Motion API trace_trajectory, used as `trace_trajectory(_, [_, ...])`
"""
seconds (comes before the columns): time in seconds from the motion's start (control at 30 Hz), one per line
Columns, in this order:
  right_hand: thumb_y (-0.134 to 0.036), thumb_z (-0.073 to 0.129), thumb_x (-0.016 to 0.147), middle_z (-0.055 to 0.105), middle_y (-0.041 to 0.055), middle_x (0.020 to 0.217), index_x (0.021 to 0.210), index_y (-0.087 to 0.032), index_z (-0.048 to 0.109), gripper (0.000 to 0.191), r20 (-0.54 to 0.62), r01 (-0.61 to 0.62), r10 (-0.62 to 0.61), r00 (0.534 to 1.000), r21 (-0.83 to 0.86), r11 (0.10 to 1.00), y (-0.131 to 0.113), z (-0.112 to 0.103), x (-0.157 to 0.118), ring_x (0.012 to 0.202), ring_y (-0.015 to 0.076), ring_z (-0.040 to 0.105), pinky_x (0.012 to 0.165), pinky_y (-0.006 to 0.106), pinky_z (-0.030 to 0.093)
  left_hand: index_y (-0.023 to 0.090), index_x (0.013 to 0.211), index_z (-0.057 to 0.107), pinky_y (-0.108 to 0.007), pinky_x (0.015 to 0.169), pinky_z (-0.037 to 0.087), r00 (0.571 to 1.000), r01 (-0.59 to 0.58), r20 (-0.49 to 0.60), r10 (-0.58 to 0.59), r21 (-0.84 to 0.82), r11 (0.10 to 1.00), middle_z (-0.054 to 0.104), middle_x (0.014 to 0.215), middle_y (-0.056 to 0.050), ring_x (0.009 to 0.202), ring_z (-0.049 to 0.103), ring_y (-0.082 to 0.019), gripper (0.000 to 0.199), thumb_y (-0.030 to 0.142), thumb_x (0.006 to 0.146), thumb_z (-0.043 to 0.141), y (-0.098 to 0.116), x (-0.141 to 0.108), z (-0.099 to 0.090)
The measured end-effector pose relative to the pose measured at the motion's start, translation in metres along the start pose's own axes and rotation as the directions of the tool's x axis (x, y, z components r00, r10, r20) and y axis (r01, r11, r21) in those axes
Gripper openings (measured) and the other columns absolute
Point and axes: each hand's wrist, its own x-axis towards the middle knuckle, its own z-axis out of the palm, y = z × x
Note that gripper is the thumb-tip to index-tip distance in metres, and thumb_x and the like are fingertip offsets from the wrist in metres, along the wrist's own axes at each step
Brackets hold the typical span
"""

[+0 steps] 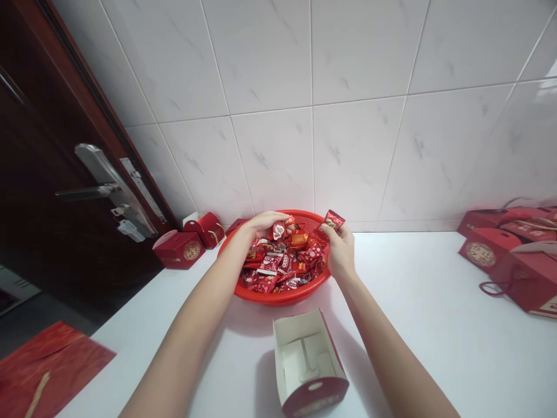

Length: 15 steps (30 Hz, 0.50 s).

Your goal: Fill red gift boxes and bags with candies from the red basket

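A red plastic basket (278, 299) heaped with wrapped candies (278, 261) stands against the tiled wall. Over its back left part, my left hand (266, 223) has its fingers closed around a red wrapped candy (279, 230). At the basket's right rim my right hand (342, 249) pinches another candy (334, 219) in a dark red wrapper, held up above the rim. Between my forearms, in front of the basket, sits an open gift box (304, 354), dark red outside and white inside, with no candy showing in it.
Several red gift boxes (491, 249) cluster at the right of the white table (404, 290). More red boxes (179, 249) stand back left, by the dark door (43, 145) with its metal handle. A red bag (52, 366) with a rope handle lies at front left.
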Motion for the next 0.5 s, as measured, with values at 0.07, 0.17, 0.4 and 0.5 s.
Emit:
trace_trajectory(0.07, [-0.032, 0.075, 0.064, 0.066, -0.0019, 0.073, 0.075, -0.019, 0.063, 0.021, 0.008, 0.004, -0.004, 1.000, -0.008, 1.000, 0.000, 0.000, 0.000, 0.071, 0.0164, 0.060, 0.069, 0.031, 0.049, 0.012, 0.081, 0.072, -0.025, 0.057, 0.049, 0.999, -0.039, 0.037, 0.038, 0.025, 0.999, 0.075, 0.081, -0.010, 0.066, 0.067, -0.016, 0.023, 0.033, 0.077, 0.080, -0.002, 0.001, -0.002])
trace_trajectory(0.17, [-0.032, 0.075, 0.063, 0.067, -0.0020, 0.073, 0.075, -0.020, 0.063, 0.021, 0.009, 0.001, -0.001, 1.000, -0.007, 1.000, 0.000, 0.000, 0.000, 0.071, 0.0165, 0.060, 0.069, 0.031, 0.050, 0.013, 0.083, 0.074, -0.026, 0.059, 0.049, 0.996, -0.090, 0.041, 0.085, 0.140, 0.986, 0.076, 0.085, -0.010, 0.071, 0.067, -0.018, 0.034, 0.042, 0.069, 0.084, -0.007, 0.006, -0.006])
trace_trajectory(0.4, [-0.032, 0.075, 0.063, 0.068, -0.0011, 0.073, 0.076, -0.019, 0.064, 0.022, 0.006, -0.022, 0.022, 1.000, 0.003, 1.000, -0.002, 0.001, -0.001, 0.073, 0.0178, 0.062, 0.071, 0.032, 0.050, 0.019, 0.082, 0.074, -0.029, 0.070, 0.049, 0.897, -0.160, -0.230, 0.378, 0.627, 0.762, 0.074, 0.086, -0.007, 0.084, 0.065, -0.024, 0.026, 0.028, 0.060, 0.084, -0.014, 0.013, -0.004])
trace_trajectory(0.5, [-0.032, 0.074, 0.064, 0.066, -0.0018, 0.072, 0.075, -0.019, 0.063, 0.020, 0.008, -0.003, 0.004, 1.000, -0.025, 1.000, -0.002, 0.000, -0.001, 0.071, 0.0171, 0.060, 0.068, 0.031, 0.048, 0.021, 0.084, 0.075, -0.027, 0.075, 0.048, 0.905, -0.286, -0.039, 0.424, 0.683, 0.672, 0.074, 0.094, -0.005, 0.090, 0.064, -0.023, 0.021, 0.031, 0.066, 0.078, -0.012, 0.010, 0.015])
